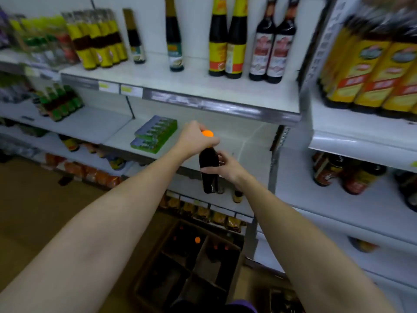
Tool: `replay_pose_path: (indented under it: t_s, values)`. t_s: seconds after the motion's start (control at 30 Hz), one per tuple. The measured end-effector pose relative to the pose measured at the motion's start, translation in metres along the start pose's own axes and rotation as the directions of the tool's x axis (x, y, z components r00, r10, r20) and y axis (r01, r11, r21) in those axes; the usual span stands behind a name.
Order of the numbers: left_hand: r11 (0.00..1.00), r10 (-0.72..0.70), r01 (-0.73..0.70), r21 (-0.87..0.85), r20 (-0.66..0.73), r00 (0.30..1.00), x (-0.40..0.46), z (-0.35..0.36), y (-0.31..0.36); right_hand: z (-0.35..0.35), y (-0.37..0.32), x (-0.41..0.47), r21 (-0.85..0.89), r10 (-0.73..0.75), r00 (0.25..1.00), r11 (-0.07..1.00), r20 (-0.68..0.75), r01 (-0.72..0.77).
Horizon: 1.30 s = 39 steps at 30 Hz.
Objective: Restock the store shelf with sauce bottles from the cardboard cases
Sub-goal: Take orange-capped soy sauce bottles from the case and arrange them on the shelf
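Note:
A dark sauce bottle [208,175] with an orange cap hangs upright in front of the white middle shelf [252,141]. My left hand [195,141] grips its neck just under the cap. My right hand [222,164] holds the bottle's body from the right side. Below on the floor stands an open cardboard case [234,249] with dividers; one orange-capped bottle [197,240] shows inside, other dark bottles are dim.
The upper shelf [180,86] carries several dark sauce bottles with yellow and red labels. Green flat boxes [155,134] lie on the middle shelf at left. Large yellow-labelled bottles [370,71] and jars [325,170] fill the right-hand unit. Brown floor lies at left.

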<state>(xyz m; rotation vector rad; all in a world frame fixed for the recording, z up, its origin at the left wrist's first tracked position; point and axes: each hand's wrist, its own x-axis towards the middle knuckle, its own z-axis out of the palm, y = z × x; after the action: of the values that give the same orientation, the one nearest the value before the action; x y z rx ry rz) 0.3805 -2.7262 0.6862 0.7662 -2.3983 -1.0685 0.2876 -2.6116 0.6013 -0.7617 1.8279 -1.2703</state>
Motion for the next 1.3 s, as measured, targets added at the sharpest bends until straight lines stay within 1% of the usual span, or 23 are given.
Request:
replay_pose_path:
  t_s: [0.03, 0.1, 0.17, 0.2, 0.3, 0.37, 0.43, 0.5, 0.6, 0.67, 0.73, 0.77, 0.8, 0.87, 0.93, 0.97, 1.07, 1.1, 1.17, 1.23, 1.3]
  values:
    - [0.999, 0.029, -0.029, -0.033, -0.003, 1.000, 0.002, -0.003, 0.012, -0.006, -0.009, -0.009, -0.027, -0.022, 0.999, 0.999, -0.041, 0.021]
    - [0.988, 0.093, -0.088, -0.127, 0.031, 0.995, 0.008, -0.006, 0.033, -0.019, -0.025, -0.029, -0.022, -0.076, 0.986, 0.997, -0.146, 0.073]
    - [0.968, 0.132, -0.104, -0.230, 0.109, 0.985, 0.012, -0.004, 0.051, -0.032, -0.035, -0.047, 0.002, -0.108, 0.960, 0.994, -0.257, 0.112]
    - [0.959, 0.150, -0.103, -0.263, 0.166, 0.975, 0.011, -0.002, 0.061, -0.039, -0.037, -0.056, 0.017, -0.098, 0.946, 0.994, -0.310, 0.109]
    - [0.939, 0.174, -0.050, -0.342, 0.345, 0.922, 0.007, 0.009, 0.079, -0.058, -0.036, -0.083, 0.080, -0.062, 0.882, 0.990, -0.467, 0.112]
    - [0.926, 0.138, 0.028, -0.376, 0.407, 0.903, 0.002, 0.020, 0.083, -0.071, -0.038, -0.104, 0.120, -0.043, 0.832, 0.984, -0.553, 0.131]
    - [0.923, 0.104, 0.079, -0.377, 0.441, 0.892, -0.007, 0.035, 0.083, -0.085, -0.047, -0.127, 0.159, -0.031, 0.799, 0.975, -0.600, 0.157]
    - [0.925, 0.097, 0.103, -0.366, 0.489, 0.867, -0.017, 0.053, 0.089, -0.101, -0.060, -0.148, 0.192, -0.034, 0.779, 0.962, -0.626, 0.195]
    - [0.889, 0.102, 0.211, -0.407, 0.624, 0.775, -0.034, 0.077, 0.113, -0.122, -0.081, -0.178, 0.238, -0.057, 0.747, 0.929, -0.662, 0.282]
    - [0.819, 0.137, 0.318, -0.477, 0.701, 0.700, -0.045, 0.088, 0.135, -0.135, -0.097, -0.197, 0.233, -0.083, 0.720, 0.915, -0.689, 0.329]
    - [0.716, 0.193, 0.439, -0.543, 0.758, 0.623, -0.052, 0.096, 0.158, -0.151, -0.109, -0.212, 0.217, -0.110, 0.696, 0.906, -0.710, 0.365]
    - [0.687, 0.213, 0.467, -0.557, 0.768, 0.603, -0.054, 0.101, 0.169, -0.159, -0.113, -0.218, 0.201, -0.122, 0.679, 0.904, -0.724, 0.377]
    - [0.675, 0.227, 0.470, -0.568, 0.766, 0.601, -0.055, 0.106, 0.181, -0.168, -0.116, -0.224, 0.184, -0.135, 0.664, 0.903, -0.736, 0.387]
    - [0.671, 0.244, 0.447, -0.592, 0.745, 0.621, -0.057, 0.118, 0.206, -0.186, -0.120, -0.235, 0.157, -0.155, 0.647, 0.904, -0.747, 0.397]
    - [0.659, 0.227, 0.455, -0.599, 0.735, 0.638, -0.061, 0.131, 0.230, -0.207, -0.120, -0.246, 0.161, -0.166, 0.651, 0.897, -0.741, 0.412]
    - [0.662, 0.214, 0.466, -0.587, 0.744, 0.633, -0.063, 0.138, 0.242, -0.219, -0.119, -0.253, 0.174, -0.167, 0.660, 0.892, -0.732, 0.418]
    - [0.698, 0.210, 0.469, -0.541, 0.781, 0.588, -0.075, 0.158, 0.281, -0.260, -0.114, -0.278, 0.207, -0.174, 0.691, 0.878, -0.701, 0.432]
    - [0.691, 0.220, 0.478, -0.543, 0.788, 0.575, -0.080, 0.166, 0.295, -0.273, -0.113, -0.288, 0.219, -0.179, 0.700, 0.871, -0.692, 0.440]
    - [0.633, 0.244, 0.538, -0.556, 0.804, 0.542, -0.093, 0.187, 0.324, -0.304, -0.111, -0.307, 0.277, -0.191, 0.718, 0.833, -0.670, 0.479]
    - [0.568, 0.280, 0.614, -0.548, 0.830, 0.482, -0.108, 0.208, 0.351, -0.334, -0.107, -0.325, 0.352, -0.204, 0.735, 0.775, -0.647, 0.525]
    - [0.514, 0.303, 0.662, -0.545, 0.838, 0.454, -0.121, 0.229, 0.376, -0.361, -0.104, -0.342, 0.375, -0.223, 0.751, 0.756, -0.622, 0.536]
